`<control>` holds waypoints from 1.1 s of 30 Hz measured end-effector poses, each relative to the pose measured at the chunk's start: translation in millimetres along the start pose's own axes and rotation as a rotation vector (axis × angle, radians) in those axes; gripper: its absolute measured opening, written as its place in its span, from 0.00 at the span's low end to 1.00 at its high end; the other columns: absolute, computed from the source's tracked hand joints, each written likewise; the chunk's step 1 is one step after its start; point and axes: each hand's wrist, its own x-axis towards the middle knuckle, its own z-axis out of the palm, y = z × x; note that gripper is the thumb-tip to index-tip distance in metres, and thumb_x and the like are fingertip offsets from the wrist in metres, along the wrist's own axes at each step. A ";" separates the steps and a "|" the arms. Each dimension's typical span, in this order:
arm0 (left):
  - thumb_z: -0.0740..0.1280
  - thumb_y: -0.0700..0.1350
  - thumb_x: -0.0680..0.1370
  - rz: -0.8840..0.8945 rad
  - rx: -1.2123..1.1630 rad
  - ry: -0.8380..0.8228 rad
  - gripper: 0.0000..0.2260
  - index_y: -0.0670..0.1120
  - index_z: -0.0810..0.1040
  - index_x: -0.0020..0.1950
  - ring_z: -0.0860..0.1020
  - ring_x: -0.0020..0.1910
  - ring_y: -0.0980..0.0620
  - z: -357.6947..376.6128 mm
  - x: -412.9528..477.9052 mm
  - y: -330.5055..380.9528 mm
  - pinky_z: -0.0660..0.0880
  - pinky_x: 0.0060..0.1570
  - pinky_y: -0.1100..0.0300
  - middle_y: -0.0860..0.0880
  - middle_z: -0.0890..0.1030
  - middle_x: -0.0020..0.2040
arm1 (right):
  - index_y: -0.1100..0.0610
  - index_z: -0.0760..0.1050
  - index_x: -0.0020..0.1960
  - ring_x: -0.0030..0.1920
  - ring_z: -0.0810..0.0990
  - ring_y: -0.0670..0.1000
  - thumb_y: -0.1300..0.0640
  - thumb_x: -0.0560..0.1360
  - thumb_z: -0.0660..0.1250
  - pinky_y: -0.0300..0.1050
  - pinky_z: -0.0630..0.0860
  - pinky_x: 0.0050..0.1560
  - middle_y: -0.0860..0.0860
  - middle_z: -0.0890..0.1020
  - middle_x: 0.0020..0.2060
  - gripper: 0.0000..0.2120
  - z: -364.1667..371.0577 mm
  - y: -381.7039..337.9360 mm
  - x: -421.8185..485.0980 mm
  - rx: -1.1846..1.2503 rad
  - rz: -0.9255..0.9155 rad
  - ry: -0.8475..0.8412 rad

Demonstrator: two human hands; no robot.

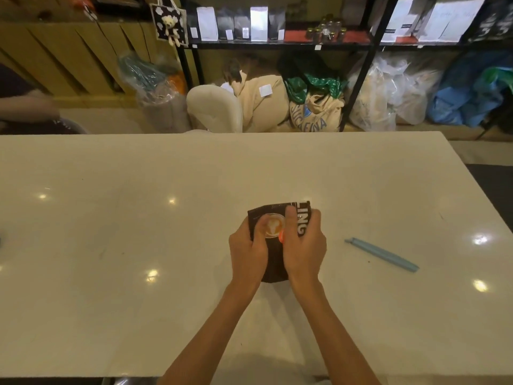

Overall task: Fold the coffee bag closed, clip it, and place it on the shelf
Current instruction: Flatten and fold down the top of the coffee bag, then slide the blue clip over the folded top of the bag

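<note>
A black coffee bag [273, 215] with a latte picture and white lettering lies on the white table [138, 232], its top end pointing away from me. My left hand [248, 252] grips its left side, thumb on the picture. My right hand [304, 245] presses on the right side, fingers curled over the lettered top part. A long light-blue clip [381, 254] lies on the table to the right of the bag, apart from both hands. The black metal shelf [280, 45] stands beyond the table.
The shelf carries several white and black bags and small jars [326, 31]. Sacks and plastic bags [313, 107] lie on the floor under it. A cream chair [215, 107] stands at the table's far edge. A person's arm [26, 107] shows at far left.
</note>
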 end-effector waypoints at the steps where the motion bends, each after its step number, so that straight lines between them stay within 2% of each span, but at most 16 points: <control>1: 0.62 0.56 0.77 -0.008 0.020 0.003 0.08 0.67 0.81 0.46 0.83 0.43 0.63 0.2 -0.9 -3.2 0.77 0.42 0.71 0.65 0.85 0.43 | 0.47 0.71 0.48 0.37 0.81 0.37 0.28 0.76 0.51 0.30 0.75 0.30 0.40 0.81 0.34 0.23 1.4 4.2 0.8 0.004 0.010 0.015; 4: 0.61 0.56 0.77 -0.002 0.082 0.008 0.07 0.67 0.78 0.46 0.81 0.43 0.69 0.4 -0.8 -12.6 0.73 0.41 0.76 0.71 0.82 0.42 | 0.53 0.74 0.44 0.31 0.78 0.39 0.36 0.80 0.49 0.32 0.72 0.27 0.44 0.78 0.28 0.25 5.9 10.5 4.1 0.096 0.059 0.097; 6: 0.60 0.57 0.77 0.021 0.134 -0.017 0.06 0.65 0.76 0.48 0.80 0.43 0.71 2.3 -0.6 -22.0 0.73 0.42 0.76 0.71 0.82 0.42 | 0.56 0.76 0.42 0.28 0.77 0.39 0.36 0.80 0.49 0.32 0.73 0.28 0.45 0.77 0.27 0.29 7.2 12.3 5.7 0.178 0.146 0.133; 9: 0.61 0.56 0.78 0.050 0.206 -0.084 0.05 0.60 0.76 0.51 0.80 0.43 0.69 7.8 0.1 -34.2 0.76 0.41 0.72 0.66 0.81 0.42 | 0.56 0.71 0.33 0.27 0.74 0.45 0.36 0.81 0.52 0.44 0.74 0.30 0.50 0.75 0.26 0.29 4.4 20.2 13.5 0.267 0.378 0.135; 12: 0.61 0.51 0.80 0.114 0.258 -0.131 0.09 0.49 0.77 0.54 0.80 0.40 0.68 10.4 8.3 -43.6 0.78 0.38 0.65 0.64 0.79 0.41 | 0.57 0.77 0.34 0.29 0.79 0.52 0.38 0.79 0.55 0.45 0.77 0.33 0.53 0.80 0.29 0.28 -4.6 19.9 27.1 0.452 0.767 0.003; 14: 0.61 0.49 0.81 0.132 0.258 -0.143 0.10 0.46 0.77 0.56 0.79 0.40 0.70 12.4 13.4 -47.0 0.78 0.37 0.64 0.63 0.79 0.42 | 0.55 0.81 0.35 0.28 0.84 0.51 0.39 0.80 0.55 0.43 0.79 0.31 0.51 0.85 0.29 0.27 -15.7 20.8 36.3 0.467 0.841 -0.139; 15: 0.61 0.49 0.80 0.133 0.260 -0.141 0.11 0.45 0.77 0.57 0.79 0.41 0.70 13.0 14.3 -47.9 0.78 0.37 0.65 0.61 0.80 0.42 | 0.55 0.81 0.36 0.29 0.85 0.48 0.41 0.81 0.55 0.41 0.78 0.31 0.50 0.86 0.29 0.26 -23.6 24.3 40.0 0.424 0.769 -0.179; 17: 0.61 0.52 0.80 0.128 0.248 -0.132 0.14 0.45 0.77 0.57 0.80 0.42 0.69 13.5 13.9 -48.1 0.77 0.37 0.69 0.59 0.80 0.43 | 0.54 0.78 0.39 0.33 0.84 0.43 0.46 0.82 0.57 0.39 0.76 0.35 0.44 0.85 0.31 0.20 -48.6 35.2 45.4 0.222 0.455 -0.188; 20: 0.62 0.49 0.79 0.118 0.183 -0.141 0.09 0.49 0.73 0.58 0.81 0.46 0.65 12.1 14.1 -46.4 0.74 0.40 0.75 0.60 0.81 0.45 | 0.48 0.80 0.48 0.48 0.81 0.47 0.53 0.78 0.66 0.47 0.75 0.47 0.40 0.85 0.42 0.04 -95.1 69.8 51.3 -0.325 0.013 -0.214; 22: 0.62 0.42 0.79 0.124 0.141 -0.180 0.13 0.50 0.69 0.63 0.81 0.51 0.62 11.8 15.7 -45.1 0.76 0.45 0.72 0.64 0.80 0.52 | 0.49 0.80 0.58 0.57 0.76 0.56 0.56 0.74 0.73 0.53 0.70 0.55 0.48 0.83 0.53 0.13 -118.4 91.6 47.6 -0.656 -0.122 -0.253; 23: 0.62 0.39 0.79 0.124 0.115 -0.203 0.18 0.49 0.65 0.67 0.80 0.54 0.62 11.2 16.5 -45.8 0.77 0.48 0.70 0.68 0.76 0.57 | 0.51 0.80 0.60 0.57 0.74 0.58 0.57 0.72 0.75 0.54 0.70 0.55 0.51 0.82 0.55 0.17 -125.1 99.0 44.9 -0.724 -0.142 -0.269; 25: 0.60 0.34 0.80 0.140 0.092 -0.241 0.24 0.50 0.59 0.73 0.78 0.58 0.61 9.5 18.0 -46.4 0.78 0.53 0.66 0.70 0.69 0.65 | 0.54 0.81 0.59 0.54 0.76 0.61 0.59 0.70 0.78 0.55 0.70 0.54 0.54 0.82 0.52 0.18 -131.6 104.3 41.9 -0.728 -0.159 -0.259; 26: 0.59 0.34 0.80 0.169 0.107 -0.256 0.24 0.51 0.60 0.73 0.77 0.59 0.62 8.2 19.2 -47.2 0.78 0.54 0.65 0.68 0.69 0.66 | 0.55 0.82 0.57 0.51 0.77 0.62 0.62 0.70 0.78 0.55 0.71 0.52 0.55 0.82 0.49 0.16 -133.0 105.3 41.8 -0.712 -0.191 -0.245; 29: 0.57 0.33 0.78 0.252 0.184 -0.327 0.19 0.55 0.75 0.58 0.76 0.57 0.61 3.5 23.8 -48.4 0.75 0.53 0.65 0.54 0.73 0.59 | 0.57 0.82 0.55 0.48 0.80 0.60 0.68 0.75 0.70 0.51 0.74 0.48 0.53 0.82 0.47 0.12 -133.7 96.8 45.8 -0.559 -0.194 -0.221; 31: 0.57 0.34 0.77 0.191 0.156 -0.380 0.16 0.51 0.80 0.48 0.76 0.58 0.61 1.5 24.4 -45.0 0.74 0.53 0.69 0.55 0.72 0.58 | 0.51 0.81 0.59 0.48 0.81 0.50 0.61 0.81 0.64 0.39 0.73 0.48 0.47 0.80 0.49 0.11 -131.2 78.6 47.4 -0.305 -0.057 -0.233; 33: 0.58 0.38 0.77 0.110 0.132 -0.432 0.13 0.50 0.81 0.45 0.76 0.59 0.59 -0.9 24.9 -38.9 0.75 0.52 0.69 0.60 0.73 0.57 | 0.46 0.79 0.60 0.43 0.81 0.45 0.56 0.82 0.61 0.33 0.74 0.41 0.42 0.81 0.47 0.12 -123.2 54.3 48.2 -0.096 -0.016 -0.315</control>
